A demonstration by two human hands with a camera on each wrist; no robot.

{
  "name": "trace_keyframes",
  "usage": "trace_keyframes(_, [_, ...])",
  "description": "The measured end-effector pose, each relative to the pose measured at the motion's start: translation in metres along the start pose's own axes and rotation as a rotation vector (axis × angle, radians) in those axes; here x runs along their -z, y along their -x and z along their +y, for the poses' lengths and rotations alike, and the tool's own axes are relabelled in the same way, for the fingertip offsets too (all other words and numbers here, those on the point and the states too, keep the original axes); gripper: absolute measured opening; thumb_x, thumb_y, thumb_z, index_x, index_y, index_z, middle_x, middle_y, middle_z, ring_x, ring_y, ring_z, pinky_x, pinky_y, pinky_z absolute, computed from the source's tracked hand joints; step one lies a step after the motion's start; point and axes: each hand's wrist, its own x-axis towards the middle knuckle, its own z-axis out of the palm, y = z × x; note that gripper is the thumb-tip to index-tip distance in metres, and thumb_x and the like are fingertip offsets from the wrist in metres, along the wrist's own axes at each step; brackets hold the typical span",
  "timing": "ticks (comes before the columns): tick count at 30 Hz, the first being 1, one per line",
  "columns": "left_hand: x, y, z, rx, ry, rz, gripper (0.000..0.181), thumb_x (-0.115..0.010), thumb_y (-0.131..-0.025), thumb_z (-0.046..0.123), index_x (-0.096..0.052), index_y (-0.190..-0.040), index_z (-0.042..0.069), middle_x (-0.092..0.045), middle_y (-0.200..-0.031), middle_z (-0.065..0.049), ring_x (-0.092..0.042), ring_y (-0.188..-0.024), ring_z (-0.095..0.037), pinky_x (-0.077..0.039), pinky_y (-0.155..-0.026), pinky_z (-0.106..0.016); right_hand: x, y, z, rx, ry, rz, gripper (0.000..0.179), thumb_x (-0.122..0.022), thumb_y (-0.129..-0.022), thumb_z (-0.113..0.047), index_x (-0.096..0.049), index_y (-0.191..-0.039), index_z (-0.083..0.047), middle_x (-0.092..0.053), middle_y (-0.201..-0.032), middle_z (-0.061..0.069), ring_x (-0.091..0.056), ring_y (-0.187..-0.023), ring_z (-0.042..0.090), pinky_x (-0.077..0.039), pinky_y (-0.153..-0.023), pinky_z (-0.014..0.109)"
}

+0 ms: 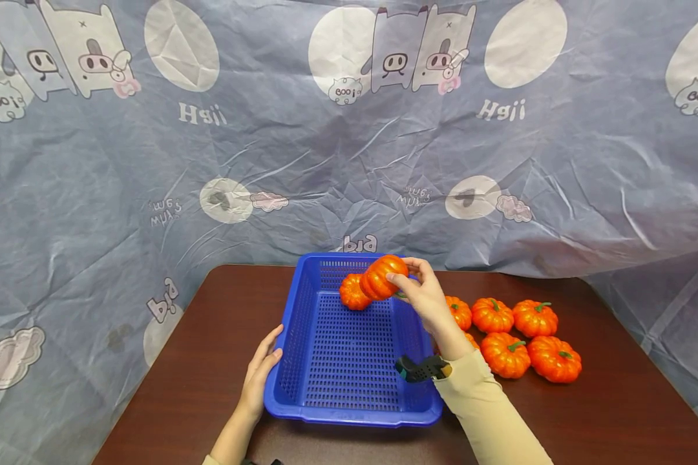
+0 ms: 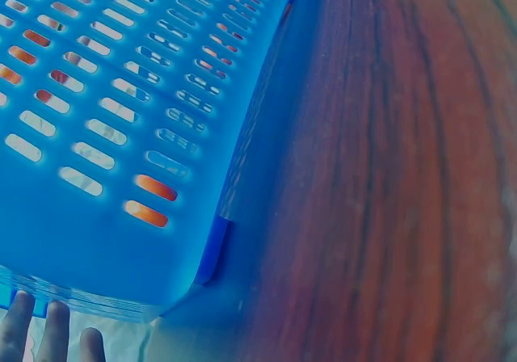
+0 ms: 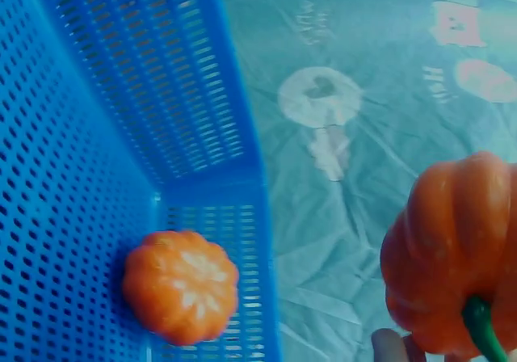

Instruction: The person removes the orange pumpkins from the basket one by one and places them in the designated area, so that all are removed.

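Observation:
My right hand pinches an orange pumpkin between thumb and fingers, above the far right part of a blue plastic basket. The held pumpkin's green stem shows in the right wrist view, with fingertips below it. Inside the basket, a smaller-looking orange pumpkin lies in the far end; the held one partly overlaps it in the head view. My left hand rests at the basket's left rim, its fingers fairly straight. Several of its fingertips appear beside the rim in the left wrist view.
Several more orange pumpkins with green stems stand right of the basket, some partly hidden by my right arm. Everything stands on a dark brown wooden table. Behind it hangs a grey-blue printed cloth.

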Motion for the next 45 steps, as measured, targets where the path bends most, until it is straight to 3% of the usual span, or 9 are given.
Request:
trace_keyframes(7, [0.000, -0.001, -0.001, -0.015, 0.015, 0.001, 0.046, -0.041, -0.097, 0.013, -0.037, -0.142, 0.008, -0.027, -0.150, -0.011, -0.027, -0.134, -0.003, -0.026, -0.101, -0.014, 0.033, 0.025, -0.004, 0.075, -0.054, -0.010, 0.045, -0.058, -0.089, -0.005, -0.038, -0.130, -0.001, -0.051, -0.109, 0.006, -0.058, -0.088, 0.009, -0.052, -0.071, 0.026])
trace_keyframes(13, [0.001, 0.000, 0.000, -0.011, -0.024, 0.010, 0.046, -0.041, -0.097, 0.014, -0.038, -0.142, 0.010, -0.027, -0.151, -0.011, -0.020, -0.137, -0.010, -0.023, -0.101, -0.012, 0.060, 0.048, 0.001, 0.128, 0.033, 0.049, 0.044, -0.061, -0.090, -0.008, -0.047, -0.131, -0.010, -0.052, -0.110, -0.001, -0.050, -0.095, 0.013, -0.048, -0.071, 0.020])
trace_keyframes(21, [0.001, -0.001, 0.000, -0.006, -0.043, 0.017, 0.045, -0.041, -0.097, 0.014, -0.039, -0.142, 0.011, -0.029, -0.150, -0.009, -0.020, -0.137, -0.011, -0.023, -0.101, -0.012, 0.086, 0.070, 0.010, 0.000, 0.159, 0.148, 0.060, -0.068, -0.086, -0.019, -0.040, -0.139, -0.018, -0.038, -0.132, -0.001, -0.041, -0.108, 0.011, -0.043, -0.076, 0.018])
trace_keyframes(34, [0.000, -0.001, -0.001, -0.021, -0.032, 0.017, 0.045, -0.041, -0.097, 0.013, -0.038, -0.142, 0.009, -0.028, -0.150, -0.010, -0.015, -0.140, -0.022, -0.022, -0.101, -0.011, 0.115, 0.095, 0.031, -0.074, 0.310, 0.275, 0.065, -0.073, -0.082, -0.026, -0.044, -0.141, -0.022, -0.045, -0.122, -0.009, -0.039, -0.107, 0.006, -0.037, -0.078, 0.015])
trace_keyframes(37, [0.000, -0.001, -0.001, -0.021, -0.031, 0.015, 0.045, -0.040, -0.097, 0.013, -0.038, -0.142, 0.009, -0.028, -0.150, -0.010, -0.016, -0.139, -0.021, -0.022, -0.101, -0.012, 0.120, 0.099, 0.034, -0.099, 0.334, 0.303, 0.066, -0.074, -0.081, -0.028, -0.045, -0.140, -0.022, -0.044, -0.122, -0.007, -0.038, -0.108, 0.009, -0.036, -0.079, 0.014])
trace_keyframes(43, [0.000, -0.001, -0.001, -0.018, -0.007, 0.012, 0.045, -0.041, -0.097, 0.014, -0.038, -0.142, 0.009, -0.029, -0.150, -0.009, -0.022, -0.137, -0.008, -0.023, -0.102, -0.013, 0.130, 0.106, 0.044, -0.209, 0.367, 0.316, 0.071, -0.074, -0.080, -0.036, -0.041, -0.142, -0.026, -0.033, -0.140, 0.004, -0.030, -0.122, 0.018, -0.030, -0.087, 0.026])
trace_keyframes(45, [0.000, -0.001, -0.001, -0.015, -0.006, 0.012, 0.045, -0.041, -0.096, 0.014, -0.038, -0.142, 0.009, -0.029, -0.150, -0.009, -0.023, -0.136, -0.006, -0.023, -0.102, -0.013, 0.133, 0.109, 0.048, -0.233, 0.354, 0.326, 0.071, -0.074, -0.080, -0.036, -0.041, -0.142, -0.027, -0.031, -0.142, 0.004, -0.028, -0.123, 0.019, -0.031, -0.087, 0.024])
